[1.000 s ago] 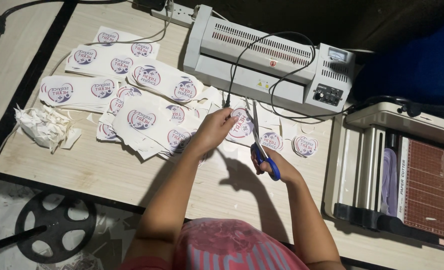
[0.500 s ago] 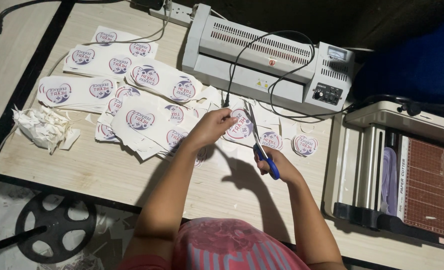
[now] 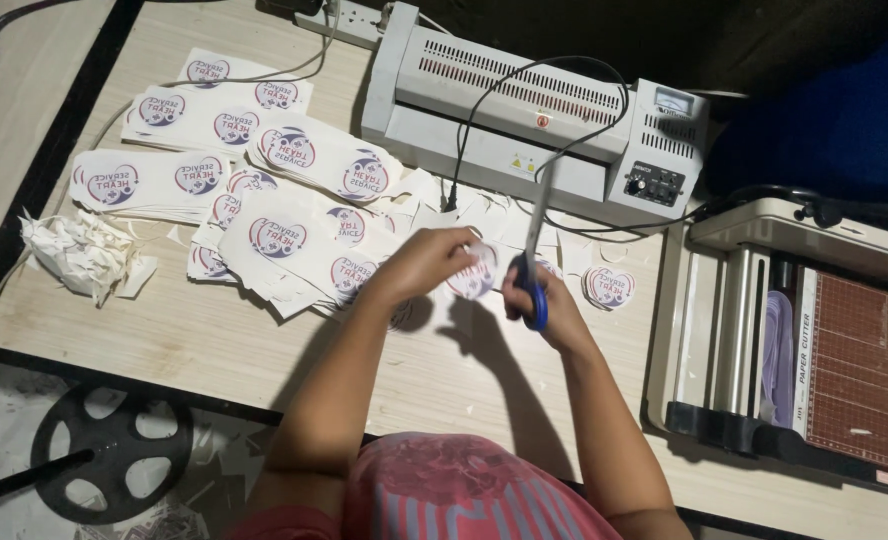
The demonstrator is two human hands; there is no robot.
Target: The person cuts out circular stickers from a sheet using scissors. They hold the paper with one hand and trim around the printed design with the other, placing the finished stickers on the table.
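At desk centre, the left hand (image 3: 426,262) pinches a round printed sticker (image 3: 476,272) between fingers and thumb, fingers closed on it, held just above the desk (image 3: 214,350). Right hand (image 3: 549,305) is closed around the blue handles of a pair of scissors (image 3: 534,250), blades pointing up and away toward the laminator, tips blurred; blades sit right beside the sticker's right edge, can't tell if they are cutting into it. Both forearms come in from the bottom edge over a pink patterned shirt (image 3: 444,495). Left of the hands: a loose overlapping spread of laminated sheets (image 3: 284,240) with round red-and-blue logos, several stacks fanning toward the desk's far left corner. Small stack of already cut round stickers (image 3: 609,287) lies just right of the right hand, apart from it. Crumpled white offcut pile (image 3: 79,255) sits at the desk's left edge, well apart from the hands. White laminator (image 3: 524,120) stands along the far edge, black cable (image 3: 524,90) looping over its top and down to the desk near the scissors. Paper cutter (image 3: 814,350) with a red-brown gridded bed fills the right side, near the right forearm but not touching. Power strip (image 3: 354,15) at the top edge. Black spoked wheel (image 3: 109,450) on the floor, lower left.
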